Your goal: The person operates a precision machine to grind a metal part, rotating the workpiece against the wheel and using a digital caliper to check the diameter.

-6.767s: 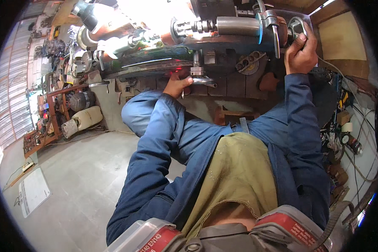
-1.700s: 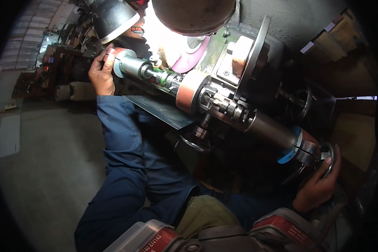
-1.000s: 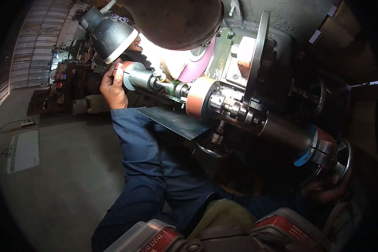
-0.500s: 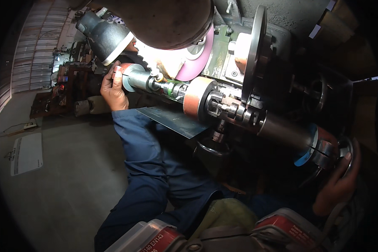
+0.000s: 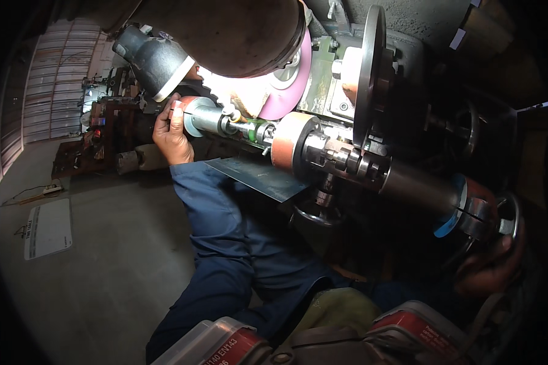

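My left hand (image 5: 173, 137) is closed round the red collar (image 5: 192, 104) at the left end of a long metal spindle assembly. At the far right my right hand (image 5: 490, 271) is curled at the lower rim of a bright metal handwheel (image 5: 516, 222); shadow hides part of its fingers. Between the hands run a wide orange-red ring (image 5: 286, 146), several steel couplings (image 5: 347, 159) and a dark cylindrical sleeve (image 5: 421, 185). Behind the assembly stands a pink grinding wheel (image 5: 291, 97), partly hidden by a large dark rounded housing (image 5: 243, 36).
A lamp (image 5: 155, 64) lights the grinding wheel. A large steel disc (image 5: 371, 73) rises behind the couplings. A thin metal plate (image 5: 259, 176) juts toward my legs, with a second handwheel (image 5: 318, 218) beside it. Respirator filters (image 5: 225, 344) cover the lower edge.
My right hand has moved down along the handwheel's rim. The couplings in the middle show a different turned position. My left hand keeps its grip; the whole view has shifted slightly.
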Available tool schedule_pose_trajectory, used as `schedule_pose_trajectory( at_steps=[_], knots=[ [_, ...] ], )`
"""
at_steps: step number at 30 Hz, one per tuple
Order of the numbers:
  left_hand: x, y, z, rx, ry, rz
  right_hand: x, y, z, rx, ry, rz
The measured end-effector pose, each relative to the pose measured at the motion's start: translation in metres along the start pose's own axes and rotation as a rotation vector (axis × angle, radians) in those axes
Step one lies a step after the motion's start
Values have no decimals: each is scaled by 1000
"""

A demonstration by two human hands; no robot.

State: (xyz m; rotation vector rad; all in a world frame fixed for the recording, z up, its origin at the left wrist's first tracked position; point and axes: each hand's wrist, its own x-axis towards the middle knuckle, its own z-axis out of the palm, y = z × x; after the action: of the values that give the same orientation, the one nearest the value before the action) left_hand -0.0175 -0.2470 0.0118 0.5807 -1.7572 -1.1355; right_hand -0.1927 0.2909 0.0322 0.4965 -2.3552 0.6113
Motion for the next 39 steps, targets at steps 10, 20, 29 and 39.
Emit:
schedule_pose_trajectory(
  at_steps=[10, 20, 29, 39],
  knots=[
    [1, 2, 3, -2, -4, -6, -28, 30, 10, -219, 249, -204],
    [1, 5, 6, 18, -20, 14, -41, 34, 16, -141, 295, -164],
    [2, 5, 7, 10, -14, 11, -41, 26, 15, -190, 286, -175],
    [1, 3, 5, 13, 3, -2, -41, 30, 16, -121, 273, -106]
  ],
)
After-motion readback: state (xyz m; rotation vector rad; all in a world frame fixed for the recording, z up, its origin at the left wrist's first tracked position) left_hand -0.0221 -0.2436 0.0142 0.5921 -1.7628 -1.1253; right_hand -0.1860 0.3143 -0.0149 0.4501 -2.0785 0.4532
